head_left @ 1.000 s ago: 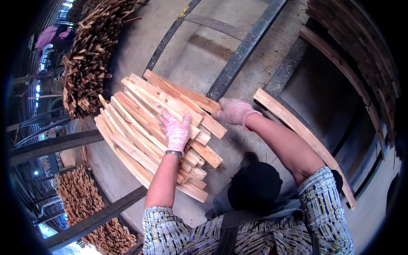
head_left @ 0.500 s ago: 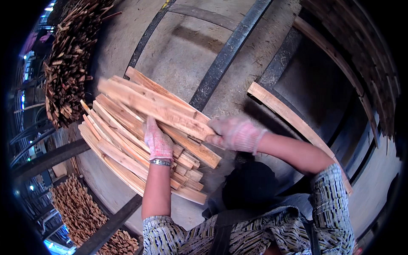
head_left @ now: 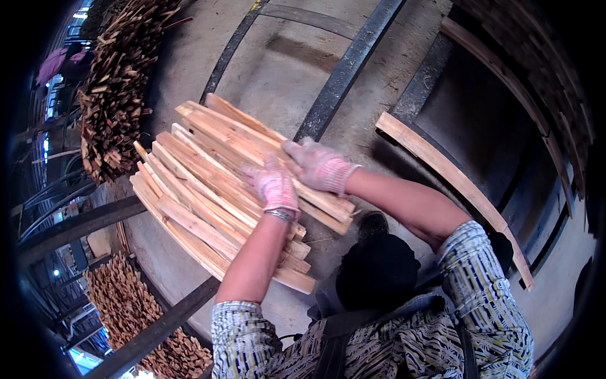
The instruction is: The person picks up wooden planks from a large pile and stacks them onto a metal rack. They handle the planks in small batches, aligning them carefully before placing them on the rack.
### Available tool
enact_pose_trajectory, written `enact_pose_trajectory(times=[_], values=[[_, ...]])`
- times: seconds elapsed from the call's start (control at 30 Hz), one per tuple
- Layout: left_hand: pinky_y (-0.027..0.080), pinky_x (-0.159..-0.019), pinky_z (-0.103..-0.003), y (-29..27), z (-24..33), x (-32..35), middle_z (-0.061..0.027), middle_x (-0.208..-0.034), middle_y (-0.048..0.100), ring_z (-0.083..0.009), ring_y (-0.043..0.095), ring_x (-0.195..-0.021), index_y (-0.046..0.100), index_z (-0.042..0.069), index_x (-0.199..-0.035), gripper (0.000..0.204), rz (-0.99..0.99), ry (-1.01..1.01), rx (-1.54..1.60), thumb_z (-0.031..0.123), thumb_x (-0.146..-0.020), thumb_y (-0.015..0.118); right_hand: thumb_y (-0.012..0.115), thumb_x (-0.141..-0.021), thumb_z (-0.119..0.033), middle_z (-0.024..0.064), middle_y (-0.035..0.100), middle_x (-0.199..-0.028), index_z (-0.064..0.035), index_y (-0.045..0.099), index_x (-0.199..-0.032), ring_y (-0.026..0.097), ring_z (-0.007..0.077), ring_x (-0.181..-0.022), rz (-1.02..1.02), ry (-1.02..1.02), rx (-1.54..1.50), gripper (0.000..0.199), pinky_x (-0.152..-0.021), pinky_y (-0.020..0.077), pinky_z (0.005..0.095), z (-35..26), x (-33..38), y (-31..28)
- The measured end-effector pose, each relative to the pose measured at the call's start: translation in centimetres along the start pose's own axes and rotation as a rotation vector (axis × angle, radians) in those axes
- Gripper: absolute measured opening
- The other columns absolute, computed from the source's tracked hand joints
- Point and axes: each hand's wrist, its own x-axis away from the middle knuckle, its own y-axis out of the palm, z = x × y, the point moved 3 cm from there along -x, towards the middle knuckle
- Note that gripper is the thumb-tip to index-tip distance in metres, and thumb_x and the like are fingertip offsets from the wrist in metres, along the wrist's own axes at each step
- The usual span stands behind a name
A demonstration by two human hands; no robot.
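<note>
Pale, rough-sawn wooden planks (head_left: 205, 208) lie side by side in a layered stack, their near ends uneven. My left hand (head_left: 274, 183), in a pinkish-white knit glove, rests on top of the planks with its fingers stretched out. Close beside it, my right hand (head_left: 320, 165), gloved the same way, is closed over a wooden plank (head_left: 325, 197) at the right side of the stack. The fingertips of my right hand are slightly blurred and partly hidden against the wood.
Dark metal beams (head_left: 344, 76) run across the floor around the stack. A single long board (head_left: 451, 180) lies on a frame at the right. Piles of cut wood (head_left: 117, 107) stand at the far left, with another bundle (head_left: 136, 306) at the lower left. Dark boards line the right rim.
The plank my right hand held by its near end, raised and blurred, now lies on the stack. My right hand has moved left along the wood, and my left hand has shifted right and farther away.
</note>
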Motion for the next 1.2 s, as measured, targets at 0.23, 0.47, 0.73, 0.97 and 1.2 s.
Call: enact_pose_trajectory(times=[0.23,0.47,0.73,0.97,1.2], values=[[0.043,-0.107,-0.038,2.4,1.4,10.3,-0.0243,-0.141,0.051,-0.0310,0.053,-0.126,0.022,-0.006,-0.153,0.091,-0.094,-0.047,0.395,0.021,-0.087,0.078,0.044,-0.100,-0.038,0.0333,0.052,-0.136,-0.0095,0.029,-0.152,0.058,0.0434,-0.121,0.107,0.039,-0.112,0.061,-0.102,0.0467,0.0456,7.6,9.6,0.4],[0.045,-0.107,-0.037,5.0,0.3,9.4,-0.0260,-0.150,0.041,-0.0304,0.052,-0.129,0.009,-0.003,-0.158,0.104,-0.153,-0.125,0.595,0.017,-0.085,0.080,0.051,-0.092,-0.057,0.0311,0.056,-0.136,0.0023,0.040,-0.148,0.057,0.0396,-0.127,-0.047,0.244,-0.428,0.082,-0.106,0.0432,0.0406,6.6,4.4,-3.4],[0.038,-0.113,-0.042,5.5,-0.9,12.6,-0.0232,-0.156,0.034,-0.0356,0.042,-0.138,0.021,0.004,-0.158,0.090,-0.308,-0.029,0.365,0.033,-0.090,0.073,0.059,-0.084,-0.071,0.0325,0.057,-0.133,0.0037,0.034,-0.149,0.056,0.0406,-0.127,0.025,0.180,-0.279,0.102,-0.107,0.0431,0.0419,8.2,6.4,-2.9],[0.044,-0.106,-0.035,7.2,-5.4,11.7,-0.0148,-0.121,0.062,-0.0260,0.054,-0.120,0.056,0.005,-0.134,0.048,-0.900,-0.396,0.791,0.034,-0.098,0.066,0.070,-0.073,-0.078,0.0309,0.064,-0.117,0.0034,0.043,-0.136,0.063,0.0384,-0.115,0.014,0.284,-0.273,0.106,-0.098,0.0482,0.0437,12.4,11.4,-2.0],[0.050,-0.100,-0.037,8.2,-3.0,12.0,-0.0120,-0.125,0.059,-0.0208,0.060,-0.113,0.047,-0.001,-0.140,0.059,-0.705,-0.323,0.849,0.016,-0.090,0.075,0.060,-0.084,-0.074,0.0270,0.067,-0.110,-0.0057,0.051,-0.132,0.065,0.0426,-0.107,0.291,0.306,-0.164,0.084,-0.093,0.0512,0.0470,10.7,13.4,-1.6]])
